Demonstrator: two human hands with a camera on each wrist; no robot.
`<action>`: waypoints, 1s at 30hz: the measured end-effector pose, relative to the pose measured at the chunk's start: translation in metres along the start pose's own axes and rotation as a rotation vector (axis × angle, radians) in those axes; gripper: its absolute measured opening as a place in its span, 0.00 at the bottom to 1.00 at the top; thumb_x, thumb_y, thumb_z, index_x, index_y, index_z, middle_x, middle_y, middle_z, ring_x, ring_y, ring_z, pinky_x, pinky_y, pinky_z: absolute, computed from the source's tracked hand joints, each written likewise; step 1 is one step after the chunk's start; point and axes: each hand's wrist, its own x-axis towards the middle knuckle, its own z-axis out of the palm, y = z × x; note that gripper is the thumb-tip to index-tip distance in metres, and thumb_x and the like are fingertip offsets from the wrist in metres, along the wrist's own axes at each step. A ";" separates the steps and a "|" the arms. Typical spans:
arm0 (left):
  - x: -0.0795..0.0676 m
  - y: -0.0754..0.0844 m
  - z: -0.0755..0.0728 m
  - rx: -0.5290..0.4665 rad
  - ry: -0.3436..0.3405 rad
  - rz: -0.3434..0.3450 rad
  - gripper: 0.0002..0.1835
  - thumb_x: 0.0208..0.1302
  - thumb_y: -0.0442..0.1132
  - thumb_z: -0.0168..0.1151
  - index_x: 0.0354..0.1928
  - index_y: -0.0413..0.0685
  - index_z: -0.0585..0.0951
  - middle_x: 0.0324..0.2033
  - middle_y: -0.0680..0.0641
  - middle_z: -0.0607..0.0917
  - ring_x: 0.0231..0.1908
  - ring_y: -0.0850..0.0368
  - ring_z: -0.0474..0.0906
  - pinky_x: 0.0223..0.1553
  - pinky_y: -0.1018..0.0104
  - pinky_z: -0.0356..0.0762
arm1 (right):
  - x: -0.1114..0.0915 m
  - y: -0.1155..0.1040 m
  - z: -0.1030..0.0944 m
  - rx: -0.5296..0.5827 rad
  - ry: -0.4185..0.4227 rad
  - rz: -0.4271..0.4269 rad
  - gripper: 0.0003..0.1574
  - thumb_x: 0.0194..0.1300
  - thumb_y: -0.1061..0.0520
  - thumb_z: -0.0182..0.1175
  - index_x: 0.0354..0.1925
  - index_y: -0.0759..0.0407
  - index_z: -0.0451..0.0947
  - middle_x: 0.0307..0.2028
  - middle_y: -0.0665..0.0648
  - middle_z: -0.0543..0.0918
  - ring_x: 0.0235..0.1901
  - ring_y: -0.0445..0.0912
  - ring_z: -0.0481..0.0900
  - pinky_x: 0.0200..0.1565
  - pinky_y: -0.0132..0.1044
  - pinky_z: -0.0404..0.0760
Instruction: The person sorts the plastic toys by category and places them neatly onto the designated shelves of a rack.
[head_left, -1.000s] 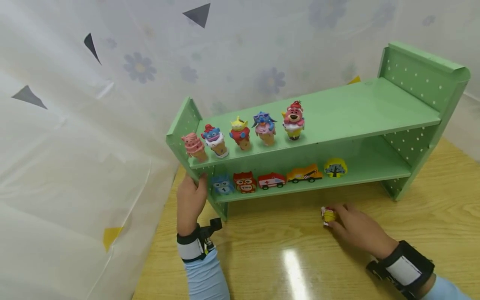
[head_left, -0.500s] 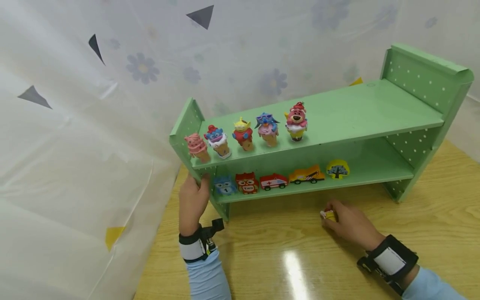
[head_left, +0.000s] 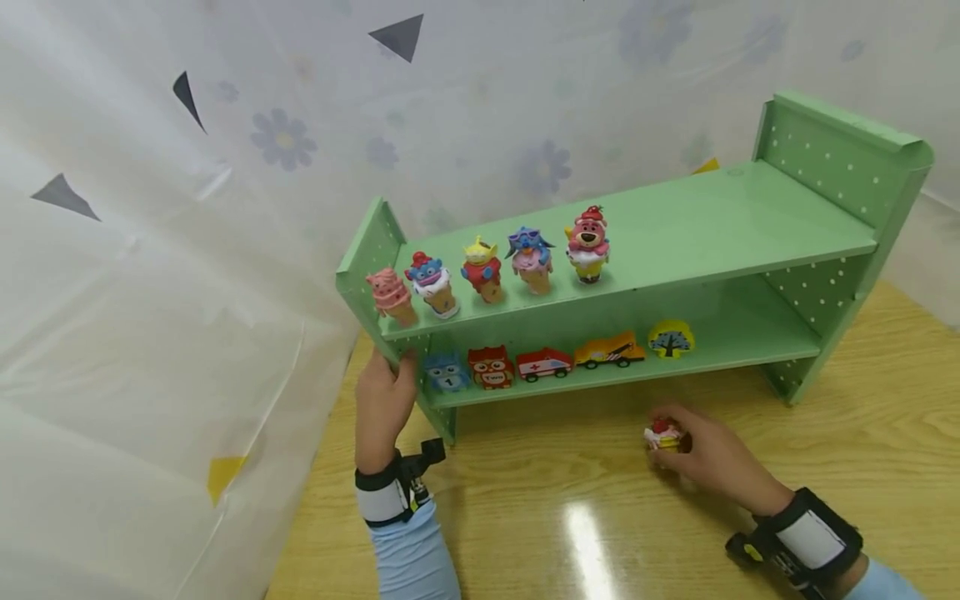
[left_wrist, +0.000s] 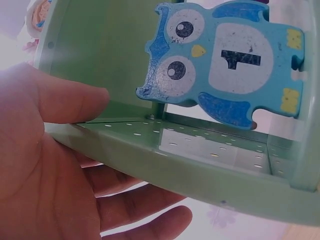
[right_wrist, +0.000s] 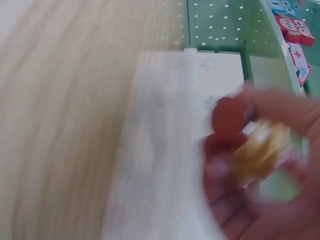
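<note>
My left hand [head_left: 384,408] grips the left side panel of a green two-tier shelf [head_left: 720,208]. In the left wrist view the thumb [left_wrist: 75,102] lies inside the panel edge and the fingers [left_wrist: 135,202] lie outside it. Beside the thumb stands a blue owl block [left_wrist: 232,65] marked 1. In front of the shelf, low over the table, my right hand [head_left: 716,457] holds a small toy figurine [head_left: 664,437] between thumb and fingers. Its top is red, with white, pink and yellow below; it is blurred in the right wrist view and partly covered by the fingers.
Several ice-cream-cone figurines, among them a pink bear [head_left: 588,242], line the upper tier. Along the lower tier stand a red owl block [head_left: 491,367], an ambulance [head_left: 544,364], an orange truck [head_left: 611,350] and a tree block [head_left: 671,339]. All sits on a wooden table [head_left: 517,508].
The figurine has turned in my right hand, so its red top now faces the head camera. My left hand keeps its place on the shelf.
</note>
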 end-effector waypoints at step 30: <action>-0.001 0.000 0.001 -0.005 0.028 0.022 0.11 0.72 0.46 0.48 0.46 0.46 0.72 0.27 0.43 0.72 0.28 0.47 0.70 0.32 0.55 0.67 | 0.102 -0.113 -0.140 -0.036 0.607 -0.462 0.33 0.39 0.70 0.75 0.47 0.68 0.76 0.48 0.66 0.77 0.37 0.51 0.72 0.41 0.29 0.69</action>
